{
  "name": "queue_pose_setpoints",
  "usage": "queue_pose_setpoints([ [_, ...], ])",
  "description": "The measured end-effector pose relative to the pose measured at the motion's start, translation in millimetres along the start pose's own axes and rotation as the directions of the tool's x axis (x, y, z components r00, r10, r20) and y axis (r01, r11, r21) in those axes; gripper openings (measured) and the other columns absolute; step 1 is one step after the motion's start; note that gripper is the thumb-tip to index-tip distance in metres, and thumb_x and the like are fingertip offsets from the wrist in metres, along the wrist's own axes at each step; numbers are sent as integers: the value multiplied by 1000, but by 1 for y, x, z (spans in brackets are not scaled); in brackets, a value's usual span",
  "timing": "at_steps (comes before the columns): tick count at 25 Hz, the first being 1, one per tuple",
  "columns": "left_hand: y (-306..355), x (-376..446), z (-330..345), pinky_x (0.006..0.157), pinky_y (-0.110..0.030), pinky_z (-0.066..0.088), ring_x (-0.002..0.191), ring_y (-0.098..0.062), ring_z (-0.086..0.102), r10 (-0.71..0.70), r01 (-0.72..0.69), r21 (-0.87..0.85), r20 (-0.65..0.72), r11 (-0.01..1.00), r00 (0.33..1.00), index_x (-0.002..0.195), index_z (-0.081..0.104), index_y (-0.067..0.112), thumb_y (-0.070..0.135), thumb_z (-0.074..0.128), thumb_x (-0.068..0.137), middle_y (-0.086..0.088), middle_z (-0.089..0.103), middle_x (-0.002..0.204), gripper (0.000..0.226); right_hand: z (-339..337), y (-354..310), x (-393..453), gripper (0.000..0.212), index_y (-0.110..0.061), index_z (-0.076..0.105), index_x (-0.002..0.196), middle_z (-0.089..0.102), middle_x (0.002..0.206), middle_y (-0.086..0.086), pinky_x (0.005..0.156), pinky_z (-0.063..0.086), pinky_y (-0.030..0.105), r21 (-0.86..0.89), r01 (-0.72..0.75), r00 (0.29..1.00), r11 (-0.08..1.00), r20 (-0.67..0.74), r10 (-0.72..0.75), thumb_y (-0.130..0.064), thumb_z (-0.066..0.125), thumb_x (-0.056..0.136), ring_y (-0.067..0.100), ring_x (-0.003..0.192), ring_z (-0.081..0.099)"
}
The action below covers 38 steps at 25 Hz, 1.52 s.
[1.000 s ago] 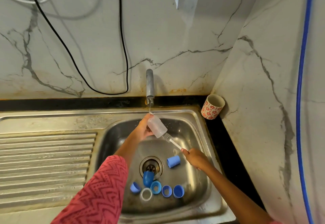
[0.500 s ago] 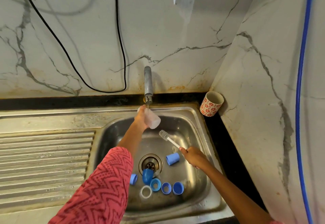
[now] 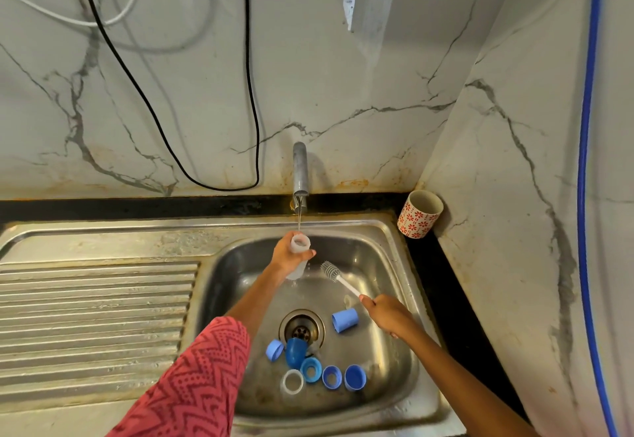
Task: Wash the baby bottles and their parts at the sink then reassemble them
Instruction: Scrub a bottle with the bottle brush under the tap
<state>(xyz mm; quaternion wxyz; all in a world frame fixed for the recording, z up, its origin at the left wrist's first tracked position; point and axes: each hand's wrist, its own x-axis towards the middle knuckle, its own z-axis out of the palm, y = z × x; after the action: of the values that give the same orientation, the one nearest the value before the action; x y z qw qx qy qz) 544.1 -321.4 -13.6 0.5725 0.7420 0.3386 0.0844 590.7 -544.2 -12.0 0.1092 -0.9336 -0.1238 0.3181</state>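
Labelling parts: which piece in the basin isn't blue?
The white ring, leftmost in the front row beside three blue caps; every other loose piece in the sink is blue.

In my left hand (image 3: 286, 254), one clear bottle (image 3: 299, 251); in my right hand (image 3: 386, 314), one bottle brush (image 3: 338, 277). In the sink basin (image 3: 387, 265): six blue parts (image 3: 344, 321), one white ring (image 3: 292, 381). One tap (image 3: 300, 170). One patterned cup (image 3: 419, 214).

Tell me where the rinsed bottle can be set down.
Free: the ribbed drainboard left of the basin, and the basin floor behind the drain. Crowded: the basin's near side, where blue caps and rings cluster.
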Motion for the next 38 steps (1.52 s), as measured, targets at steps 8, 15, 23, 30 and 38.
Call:
queue_pose_setpoints([
  [8, 17, -4, -12, 79, -33, 41, 93, -22, 49, -15, 15, -28, 1, 999, 1000, 116, 50, 13, 17, 69, 83, -6, 51, 104, 39, -6, -9, -3, 50, -19, 37, 63, 41, 62, -2, 47, 30, 23, -28, 49, 999, 998, -5, -49, -52, 28, 99, 11, 53, 39],
  [15, 41, -5, -22, 61, -24, 42, 79, -16, 51, -17, 23, -117, 44, 993, 999, 116, 48, 14, 19, 65, 86, -5, 52, 99, 35, -7, -14, -2, 50, -19, 34, 62, 39, 62, -1, 47, 29, 23, -48, 58, 998, 997, -9, -59, -53, 28, 98, 12, 52, 37],
  [23, 42, -14, -15, 74, -31, 46, 90, -21, 53, -8, 16, -91, 85, 996, 996, 102, 56, 18, 16, 69, 81, -3, 55, 98, 25, -11, -11, -7, 51, -18, 35, 61, 40, 60, 0, 46, 29, 24, -20, 51, 998, 998, -19, -52, -51, 28, 99, 13, 51, 38],
  [30, 41, -13, -37, 65, -25, 44, 89, -22, 54, 31, -44, -140, -93, 989, 995, 85, 58, 21, 12, 71, 79, -5, 58, 97, 17, -4, -19, -4, 49, -18, 34, 62, 38, 62, -1, 46, 27, 23, 8, 76, 997, 997, -7, -76, -50, 31, 99, 11, 52, 35],
  [38, 56, -3, -6, 81, -35, 49, 94, -23, 56, -120, 117, -100, -22, 988, 993, 110, 53, 11, 22, 72, 80, -10, 59, 109, 37, -9, -10, 0, 49, -19, 35, 63, 40, 62, -1, 47, 28, 24, -19, 50, 999, 999, -15, -50, -52, 28, 99, 13, 52, 38],
])
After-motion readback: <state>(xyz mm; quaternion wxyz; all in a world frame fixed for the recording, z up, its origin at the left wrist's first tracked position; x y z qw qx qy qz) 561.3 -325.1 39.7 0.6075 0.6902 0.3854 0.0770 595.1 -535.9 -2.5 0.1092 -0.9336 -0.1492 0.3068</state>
